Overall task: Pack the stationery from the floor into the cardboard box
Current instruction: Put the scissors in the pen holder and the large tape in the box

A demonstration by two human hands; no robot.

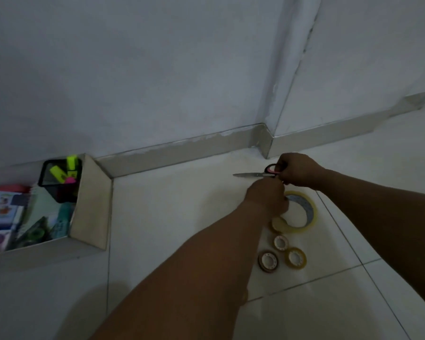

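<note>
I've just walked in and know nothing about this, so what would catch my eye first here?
Probably the two hands meeting mid-floor: the right hand holds scissors by the handle, blades pointing left, with the left hand just below. Under them lie tape rolls, one large roll and smaller ones. At far left, the cardboard box holds bright neon highlighters.

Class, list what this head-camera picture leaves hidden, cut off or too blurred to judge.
- Cardboard box: left part cut off by the frame edge.
- Large tape roll: partly hidden behind the left hand.
- Scissors: handle grip covered by the right hand.
- Box contents: blurred.
</note>
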